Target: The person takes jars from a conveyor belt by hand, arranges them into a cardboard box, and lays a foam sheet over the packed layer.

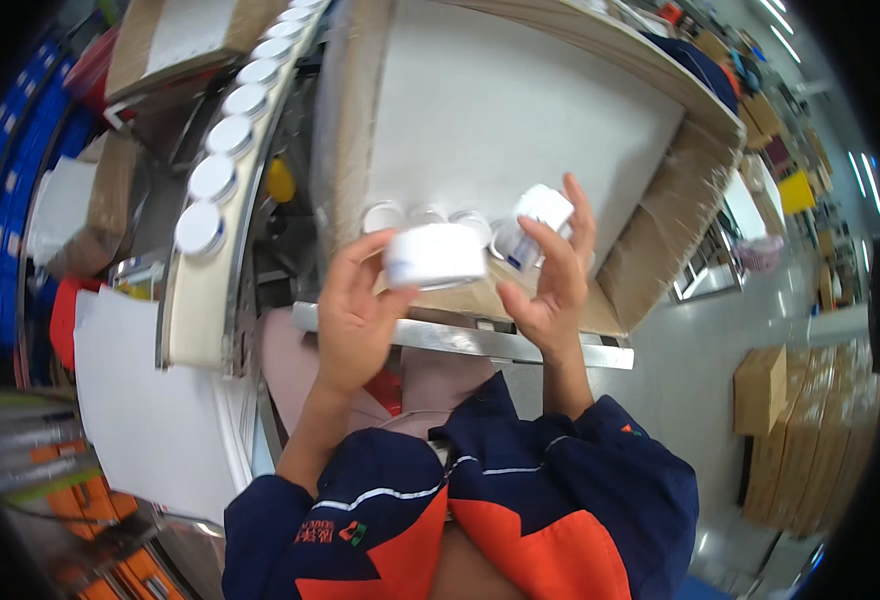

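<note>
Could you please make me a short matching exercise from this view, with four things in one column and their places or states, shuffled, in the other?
Things
1. Left hand
2. Right hand
3. White-lidded jars in single file
4. Brown cartons

Places or states
A. Stacked at the far right of the picture
B. Fingers at a tilted white jar
C. Lined up on the conveyor belt
D. Gripping a blurred white jar

Right pairs: 1-D, 2-B, 3-C, 4-A
</note>
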Demonstrator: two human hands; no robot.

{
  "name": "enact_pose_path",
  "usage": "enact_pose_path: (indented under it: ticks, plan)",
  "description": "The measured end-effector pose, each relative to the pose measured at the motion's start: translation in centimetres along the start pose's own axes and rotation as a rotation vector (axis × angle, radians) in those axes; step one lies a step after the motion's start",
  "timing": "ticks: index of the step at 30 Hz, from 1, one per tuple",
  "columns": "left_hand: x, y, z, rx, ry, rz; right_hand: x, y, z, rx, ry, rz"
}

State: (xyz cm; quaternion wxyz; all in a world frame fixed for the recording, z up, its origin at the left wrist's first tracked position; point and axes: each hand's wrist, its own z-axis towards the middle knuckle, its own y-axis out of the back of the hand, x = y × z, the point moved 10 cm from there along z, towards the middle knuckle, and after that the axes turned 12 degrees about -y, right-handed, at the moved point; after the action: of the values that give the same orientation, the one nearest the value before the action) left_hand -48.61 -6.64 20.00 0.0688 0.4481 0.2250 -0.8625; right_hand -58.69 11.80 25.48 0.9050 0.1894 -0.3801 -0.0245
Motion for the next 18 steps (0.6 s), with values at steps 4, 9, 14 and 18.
enact_pose_path:
  ticks: [4, 9, 14, 18]
  plan:
    - [7.8, 1.6, 0.0, -0.127, 0.272, 0.035, -10.8, 2.7, 0.1, -0.034, -0.195, -0.143]
    - [18.8, -2.1, 2.3, 0.011, 0.282, 0.294, -23.5, 11.5, -1.7, -0.295, -0.383, -0.539]
    - [24.8, -10.7, 6.0, 0.172, 0.151, 0.565, -28.3, 13.3, -3.0, -0.299, -0.460, -0.733]
    - [28.9, -16.1, 7.2, 0.233, 0.150, 0.573, -30.7, 13.2, -3.4, -0.255, -0.604, -0.691]
